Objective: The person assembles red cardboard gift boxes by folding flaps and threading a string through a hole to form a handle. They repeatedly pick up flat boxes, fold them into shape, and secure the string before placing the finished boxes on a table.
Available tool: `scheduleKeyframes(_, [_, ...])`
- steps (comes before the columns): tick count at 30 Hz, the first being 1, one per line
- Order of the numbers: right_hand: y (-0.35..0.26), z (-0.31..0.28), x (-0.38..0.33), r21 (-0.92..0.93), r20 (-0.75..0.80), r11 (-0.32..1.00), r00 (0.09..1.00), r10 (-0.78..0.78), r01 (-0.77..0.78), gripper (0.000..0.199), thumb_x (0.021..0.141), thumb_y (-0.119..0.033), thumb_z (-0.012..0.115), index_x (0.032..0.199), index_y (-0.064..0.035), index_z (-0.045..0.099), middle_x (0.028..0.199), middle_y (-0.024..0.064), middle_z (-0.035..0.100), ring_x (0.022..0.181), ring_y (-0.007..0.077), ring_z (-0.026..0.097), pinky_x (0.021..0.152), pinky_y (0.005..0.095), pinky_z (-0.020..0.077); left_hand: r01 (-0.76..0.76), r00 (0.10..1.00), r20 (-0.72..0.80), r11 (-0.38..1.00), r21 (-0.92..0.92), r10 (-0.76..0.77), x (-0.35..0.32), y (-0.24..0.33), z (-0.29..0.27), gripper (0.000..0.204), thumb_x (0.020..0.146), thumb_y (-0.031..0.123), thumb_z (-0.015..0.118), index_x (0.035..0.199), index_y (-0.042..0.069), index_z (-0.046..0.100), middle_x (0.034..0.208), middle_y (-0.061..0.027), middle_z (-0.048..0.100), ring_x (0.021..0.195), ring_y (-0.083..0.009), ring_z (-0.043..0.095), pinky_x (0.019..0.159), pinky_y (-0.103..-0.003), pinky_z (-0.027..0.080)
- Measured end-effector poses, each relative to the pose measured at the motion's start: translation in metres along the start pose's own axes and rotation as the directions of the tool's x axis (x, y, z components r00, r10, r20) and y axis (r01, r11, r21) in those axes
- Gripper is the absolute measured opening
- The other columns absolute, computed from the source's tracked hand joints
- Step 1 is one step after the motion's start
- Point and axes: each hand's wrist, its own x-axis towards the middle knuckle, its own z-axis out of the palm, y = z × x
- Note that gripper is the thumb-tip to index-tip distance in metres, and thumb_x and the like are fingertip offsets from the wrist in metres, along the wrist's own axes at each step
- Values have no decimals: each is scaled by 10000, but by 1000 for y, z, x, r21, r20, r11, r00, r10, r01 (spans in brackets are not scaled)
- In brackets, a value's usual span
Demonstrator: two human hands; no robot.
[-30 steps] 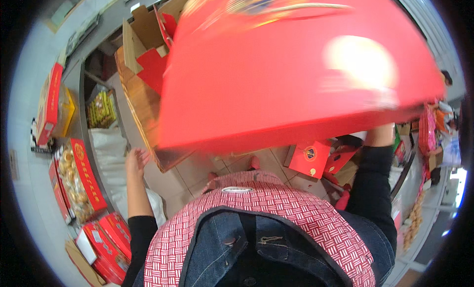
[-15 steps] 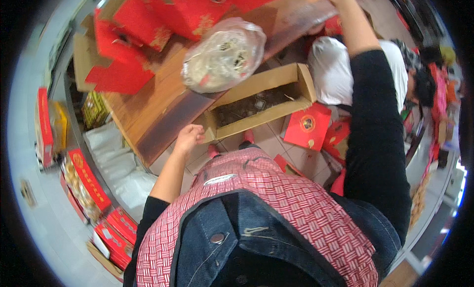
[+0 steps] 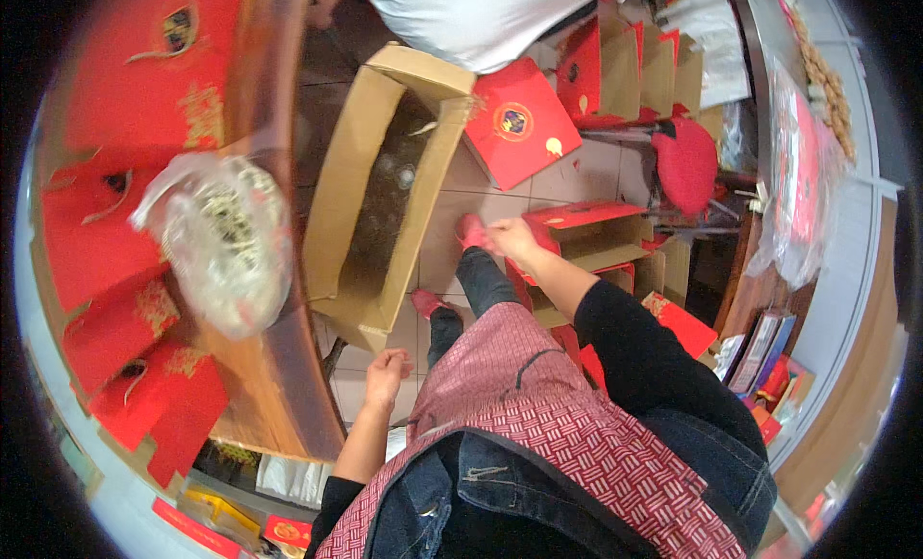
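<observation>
Brown box (image 3: 346,194): upper middle of the frame, beside the wooden bench (image 3: 255,386), with a red box with a gold mark (image 3: 524,122) on its right.
Left hand (image 3: 386,376): loose grip, fingers bent, nothing seen in it; near the bottom end of the brown box.
Right hand (image 3: 514,239): nothing seen in it, fingers bent; I can't tell if the grip is pinched tight. Near an open red box (image 3: 608,256).
Bump: a step could kick the brown box, as the red shoes (image 3: 428,304) are close by.
Bag: the clear bag (image 3: 231,242) might fall if an arm brushed it, being near the bench's edge.
Box's long side: runs bottom to top of the frame, leaning right; its open top faces up.
</observation>
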Motion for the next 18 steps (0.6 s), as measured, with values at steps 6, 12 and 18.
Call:
scheduleKeyframes(6, [116, -219, 190, -528, -583, 849, 726, -365, 3, 211, 675, -201, 704, 795, -44, 631, 743, 60, 623, 712, 197, 595, 599, 326, 486, 113, 991, 71, 993, 41, -115, 43, -5, 33, 222, 863, 178, 513, 940, -24, 566, 880, -103, 605, 739, -179, 604, 676, -286, 489])
scheduleKeyframes(12, [107, -387, 353, -265, -704, 920, 710, 21, -290, 396, 675, -283, 711, 929, 3, 613, 874, 122, 618, 800, 200, 576, 681, 350, 461, 294, 953, 23, 941, 165, -302, 96, -23, 47, 205, 868, 140, 492, 958, -35, 547, 893, -118, 605, 783, -194, 612, 688, -299, 491])
scheduleKeyframes(18, [112, -374, 404, 249, -592, 929, 716, 369, -273, 332, 697, -227, 713, 957, -74, 575, 837, 47, 591, 715, 146, 554, 605, 307, 466, 347, 937, -85, 927, 141, -338, 109, -1, 78, 176, 886, 117, 455, 972, -5, 549, 972, -112, 596, 856, -209, 605, 767, -307, 472])
